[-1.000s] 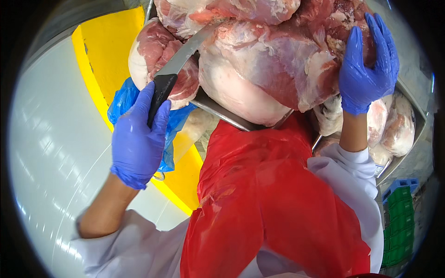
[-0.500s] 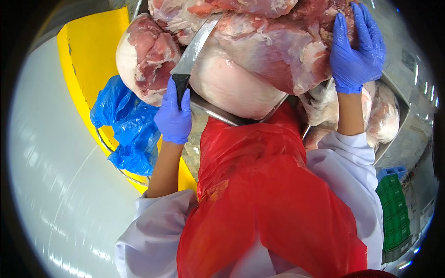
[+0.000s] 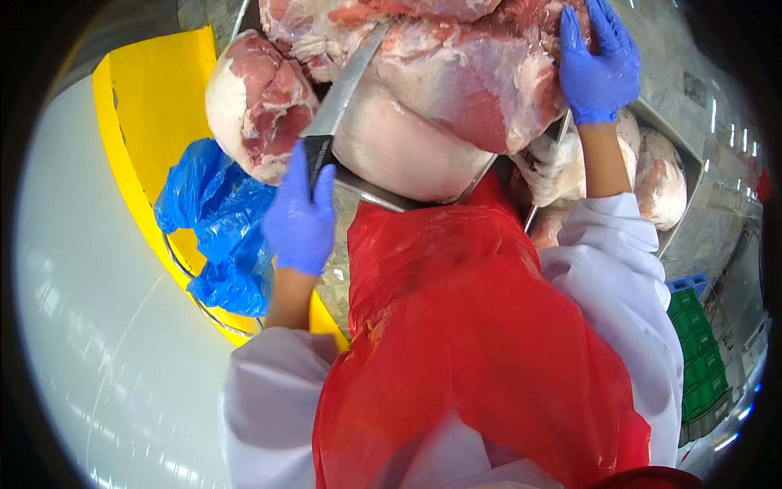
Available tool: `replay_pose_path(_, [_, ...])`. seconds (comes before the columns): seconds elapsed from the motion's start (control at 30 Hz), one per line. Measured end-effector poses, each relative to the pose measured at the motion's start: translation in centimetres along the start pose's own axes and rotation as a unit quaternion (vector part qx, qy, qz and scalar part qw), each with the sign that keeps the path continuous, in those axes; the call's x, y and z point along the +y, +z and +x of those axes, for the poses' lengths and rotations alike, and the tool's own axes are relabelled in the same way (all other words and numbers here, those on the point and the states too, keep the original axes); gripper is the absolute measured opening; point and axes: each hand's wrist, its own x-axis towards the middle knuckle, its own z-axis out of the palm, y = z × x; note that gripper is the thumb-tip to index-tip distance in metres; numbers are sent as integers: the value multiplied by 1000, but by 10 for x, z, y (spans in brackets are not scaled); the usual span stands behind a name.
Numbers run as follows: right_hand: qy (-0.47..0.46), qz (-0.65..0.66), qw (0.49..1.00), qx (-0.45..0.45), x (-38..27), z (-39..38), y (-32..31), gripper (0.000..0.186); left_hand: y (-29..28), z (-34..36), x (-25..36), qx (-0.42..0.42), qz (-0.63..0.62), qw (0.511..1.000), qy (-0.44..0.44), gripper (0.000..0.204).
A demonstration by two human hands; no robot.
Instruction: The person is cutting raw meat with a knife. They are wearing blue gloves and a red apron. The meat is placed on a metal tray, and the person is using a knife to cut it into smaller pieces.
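My left hand (image 3: 297,220), in a blue glove, is closed on the black handle of a large knife (image 3: 344,98), whose blade slants up over the meat. My right hand (image 3: 599,73), also gloved, rests with long, parted fingers on the right end of a large raw cut (image 3: 456,81) at the top. A pale, fat-covered piece (image 3: 407,155) lies beneath that cut in a metal tray (image 3: 365,194). A round piece (image 3: 261,106) sits left of the blade. The knife's tip lies at the upper pieces; whether it is embedded I cannot tell.
A second metal tray (image 3: 688,155) at the right holds several pale pieces (image 3: 656,187). At the left are a yellow curved structure (image 3: 151,85), a crumpled blue plastic bag (image 3: 224,236) and a pale, glossy surface (image 3: 94,269). Green crates (image 3: 696,350) stand at the lower right.
My left hand and the knife have moved right, the blade now steeper. My right hand appears higher and further left, as the whole view has shifted. More of the blue bag shows.
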Motion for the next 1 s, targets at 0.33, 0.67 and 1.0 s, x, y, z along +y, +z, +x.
replay_pose_path(0.33, [-3,27,999,23,10,-1,8,37,-123,73,69,-119,272,950,94,43])
replay_pose_path(0.67, [-91,94,986,105,27,2,26,29,23,43,-1,-64,122,990,-36,44])
replay_pose_path(1.0, [-50,119,990,51,21,4,21,35,133,31,-28,32,-65,997,-36,48])
